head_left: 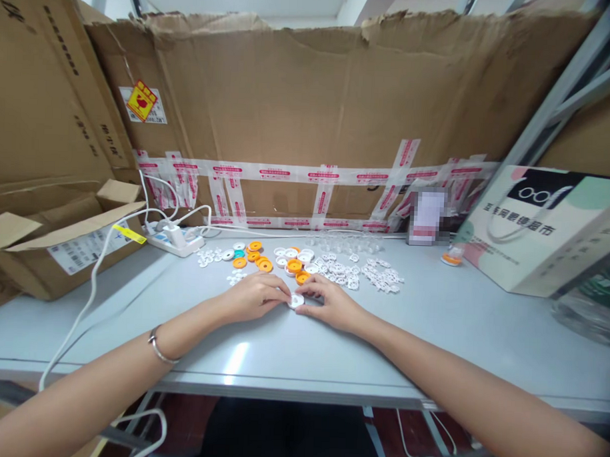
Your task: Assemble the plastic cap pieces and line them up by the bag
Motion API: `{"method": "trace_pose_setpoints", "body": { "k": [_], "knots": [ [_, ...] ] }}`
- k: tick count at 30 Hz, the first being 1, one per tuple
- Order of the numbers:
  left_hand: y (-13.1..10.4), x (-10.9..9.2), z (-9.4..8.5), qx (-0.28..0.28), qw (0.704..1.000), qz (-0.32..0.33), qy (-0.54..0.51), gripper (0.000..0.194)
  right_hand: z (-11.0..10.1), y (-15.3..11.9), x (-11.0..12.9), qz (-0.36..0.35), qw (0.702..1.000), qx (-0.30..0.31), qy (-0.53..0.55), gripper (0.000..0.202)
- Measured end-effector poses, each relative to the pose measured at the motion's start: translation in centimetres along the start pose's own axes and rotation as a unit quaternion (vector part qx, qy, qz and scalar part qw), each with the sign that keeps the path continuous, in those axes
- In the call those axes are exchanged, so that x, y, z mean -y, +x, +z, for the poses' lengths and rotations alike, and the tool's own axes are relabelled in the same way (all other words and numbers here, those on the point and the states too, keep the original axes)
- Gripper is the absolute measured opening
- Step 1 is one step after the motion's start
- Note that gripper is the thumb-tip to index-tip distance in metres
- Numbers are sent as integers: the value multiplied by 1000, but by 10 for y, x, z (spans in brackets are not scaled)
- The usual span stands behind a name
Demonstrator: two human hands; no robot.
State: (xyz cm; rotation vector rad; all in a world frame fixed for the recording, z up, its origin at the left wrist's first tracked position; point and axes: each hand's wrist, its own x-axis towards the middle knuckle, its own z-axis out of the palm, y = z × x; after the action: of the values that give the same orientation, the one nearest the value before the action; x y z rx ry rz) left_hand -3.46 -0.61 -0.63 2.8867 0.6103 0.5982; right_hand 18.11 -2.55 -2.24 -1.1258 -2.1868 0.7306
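Note:
A small white round disc is held just above or on the grey table, between my two hands. My left hand pinches its left edge, and my right hand grips its right side with thumb and fingers. Behind the hands lie orange round pieces, a teal ring and white round pieces. Small white flat parts are heaped behind my right hand, with another heap farther right. Tiny white pieces are scattered at the left.
Clear plastic pieces line the back of the table. A power strip with white cables and an open cardboard box stand left. A printed bag and a clear container stand right.

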Motion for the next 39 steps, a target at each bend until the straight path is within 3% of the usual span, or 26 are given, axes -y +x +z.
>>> {"method": "trace_pose_setpoints", "body": {
  "k": [4,6,7,11,14,20,29,35,39],
  "knots": [
    [1,10,-20,-100,993,-29,-51,21,-1,-1,2,3,1000,-2,-3,27],
    [-3,20,-38,-130,985,-97,-53,20,-1,-1,3,6,1000,-1,-6,27],
    [-6,26,-48,-120,982,-141,-40,20,-1,-1,3,7,1000,-1,-9,27],
    [-25,48,-72,26,962,-271,16,21,0,-1,3,3,1000,-5,-10,31],
    [-35,60,-72,79,952,-292,32,22,0,-2,0,-7,1000,-10,-11,37],
    [-36,72,-60,90,946,-309,31,22,1,-1,-1,-17,1000,-16,-13,36],
    [-32,73,-57,101,945,-309,42,19,1,-1,-2,-20,1000,-19,1,35],
    [-32,66,-53,64,935,-330,111,14,-2,1,1,-12,992,-111,66,32],
    [-22,46,-50,23,930,-342,136,14,-6,0,8,-11,975,-194,110,21]
  ]
}}
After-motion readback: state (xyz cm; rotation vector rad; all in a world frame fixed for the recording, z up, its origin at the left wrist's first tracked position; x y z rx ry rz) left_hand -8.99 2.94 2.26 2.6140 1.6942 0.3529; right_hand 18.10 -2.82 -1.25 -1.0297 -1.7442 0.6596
